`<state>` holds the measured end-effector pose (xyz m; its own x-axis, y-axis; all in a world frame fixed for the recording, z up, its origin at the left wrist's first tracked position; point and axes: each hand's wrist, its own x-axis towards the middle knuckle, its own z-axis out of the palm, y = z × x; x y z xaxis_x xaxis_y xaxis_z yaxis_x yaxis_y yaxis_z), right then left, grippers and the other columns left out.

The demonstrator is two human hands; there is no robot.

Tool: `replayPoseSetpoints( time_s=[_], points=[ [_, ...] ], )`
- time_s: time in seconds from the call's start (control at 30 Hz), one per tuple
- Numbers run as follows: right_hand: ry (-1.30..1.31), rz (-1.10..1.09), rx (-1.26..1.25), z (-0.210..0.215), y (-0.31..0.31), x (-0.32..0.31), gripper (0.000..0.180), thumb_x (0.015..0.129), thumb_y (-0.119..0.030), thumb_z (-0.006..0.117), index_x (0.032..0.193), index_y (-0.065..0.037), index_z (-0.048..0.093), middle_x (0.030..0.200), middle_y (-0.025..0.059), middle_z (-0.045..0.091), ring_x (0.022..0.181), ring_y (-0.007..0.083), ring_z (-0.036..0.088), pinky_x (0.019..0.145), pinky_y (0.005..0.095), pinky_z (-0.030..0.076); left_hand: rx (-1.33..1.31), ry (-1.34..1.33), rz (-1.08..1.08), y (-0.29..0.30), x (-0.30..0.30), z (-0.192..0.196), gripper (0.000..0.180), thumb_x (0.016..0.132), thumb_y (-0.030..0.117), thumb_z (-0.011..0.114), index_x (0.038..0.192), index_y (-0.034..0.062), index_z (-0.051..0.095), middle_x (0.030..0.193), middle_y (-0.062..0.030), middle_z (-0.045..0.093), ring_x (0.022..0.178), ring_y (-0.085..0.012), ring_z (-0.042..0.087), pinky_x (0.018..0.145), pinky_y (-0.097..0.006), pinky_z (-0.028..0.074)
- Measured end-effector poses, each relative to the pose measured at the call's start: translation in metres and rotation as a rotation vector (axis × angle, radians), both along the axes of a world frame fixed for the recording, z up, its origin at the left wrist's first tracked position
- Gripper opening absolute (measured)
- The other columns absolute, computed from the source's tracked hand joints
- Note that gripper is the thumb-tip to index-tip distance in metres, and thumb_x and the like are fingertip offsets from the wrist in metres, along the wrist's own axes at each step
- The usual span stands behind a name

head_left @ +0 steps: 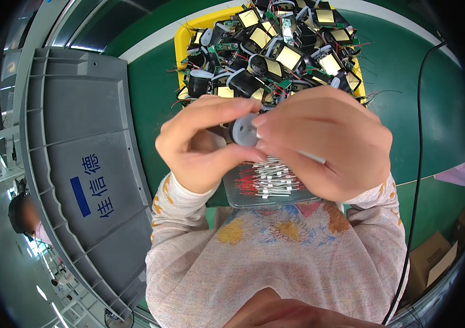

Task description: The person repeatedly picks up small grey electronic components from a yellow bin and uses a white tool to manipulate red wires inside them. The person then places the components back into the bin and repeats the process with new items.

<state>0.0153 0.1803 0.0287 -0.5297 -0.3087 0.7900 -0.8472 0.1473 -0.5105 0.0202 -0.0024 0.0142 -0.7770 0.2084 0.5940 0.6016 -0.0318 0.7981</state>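
Note:
In front of my chest, my left hand (191, 145) is curled with thumb and forefinger around a small round part with a grey, holed end cap (244, 131) and a dark side. The fingertips of my right hand (330, 139) are pinched together against the cap's right edge; whatever they grip is hidden behind them. Below the hands stands a clear plastic tray (230, 198), and in it lies a heap of red and white wires (270, 180) with small white connectors.
A yellow bin (180, 46) at the far side is heaped with black housings with grey rims, pale yellow pads, green circuit boards and loose wires. A large grey crate (79, 109) stands at the left. A black cable (419, 120) hangs down the right side, above a cardboard box (429, 257).

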Motion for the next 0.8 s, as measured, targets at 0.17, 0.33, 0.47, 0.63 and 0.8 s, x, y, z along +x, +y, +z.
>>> replayPoseSetpoints(
  time_s=[0.17, 0.33, 0.47, 0.63, 0.8],
  points=[
    [-0.039, -0.013, -0.044, 0.009, 0.001, -0.004, 0.021, 0.058, 0.009, 0.069, 0.078, 0.004, 0.063, 0.074, 0.0136, 0.063, 0.067, 0.0244, 0.061, 0.060, 0.0310, 0.048, 0.145, -0.269, -0.061, 0.004, 0.008, 0.008, 0.042, 0.064, 0.001, 0.074, 0.101, -0.0064, 0.057, 0.097, -0.0169, 0.063, 0.089, -0.0233, 0.061, 0.081, -0.031, 0.047],
    [-0.160, -0.004, -0.001, 0.019, 0.005, -0.001, 0.021, 0.057, 0.011, 0.067, 0.077, 0.005, 0.062, 0.073, 0.0137, 0.062, 0.065, 0.0241, 0.061, 0.060, 0.0320, 0.047, 0.160, -0.202, 0.026, 0.004, 0.010, 0.007, 0.041, 0.062, -0.003, 0.074, 0.098, -0.0062, 0.056, 0.097, -0.0199, 0.062, 0.091, -0.0242, 0.061, 0.080, -0.032, 0.048],
    [-0.165, -0.021, 0.009, 0.018, 0.004, -0.001, 0.021, 0.057, 0.011, 0.066, 0.077, 0.005, 0.062, 0.073, 0.0130, 0.062, 0.065, 0.0235, 0.060, 0.059, 0.0298, 0.046, 0.098, -0.114, 0.051, 0.003, 0.010, 0.008, 0.040, 0.060, -0.005, 0.075, 0.095, -0.0054, 0.054, 0.097, -0.0226, 0.061, 0.089, -0.0259, 0.061, 0.078, -0.033, 0.048],
    [-0.244, -0.095, 0.051, 0.021, 0.004, 0.002, 0.021, 0.057, 0.009, 0.067, 0.078, 0.005, 0.063, 0.073, 0.0118, 0.062, 0.064, 0.0226, 0.058, 0.058, 0.0275, 0.045, 0.033, 0.087, 0.094, 0.002, 0.007, 0.000, 0.038, 0.061, -0.004, 0.075, 0.093, -0.0052, 0.055, 0.096, -0.0231, 0.061, 0.084, -0.0255, 0.062, 0.073, -0.032, 0.049],
    [-0.004, -0.109, 0.110, 0.015, 0.004, 0.000, 0.026, 0.053, 0.004, 0.064, 0.078, 0.003, 0.065, 0.074, 0.0107, 0.061, 0.065, 0.0224, 0.057, 0.056, 0.0283, 0.046, 0.007, 0.068, 0.069, 0.000, 0.007, 0.003, 0.038, 0.060, -0.004, 0.075, 0.093, -0.0057, 0.056, 0.095, -0.0238, 0.061, 0.082, -0.0246, 0.062, 0.071, -0.031, 0.050]
  ],
)
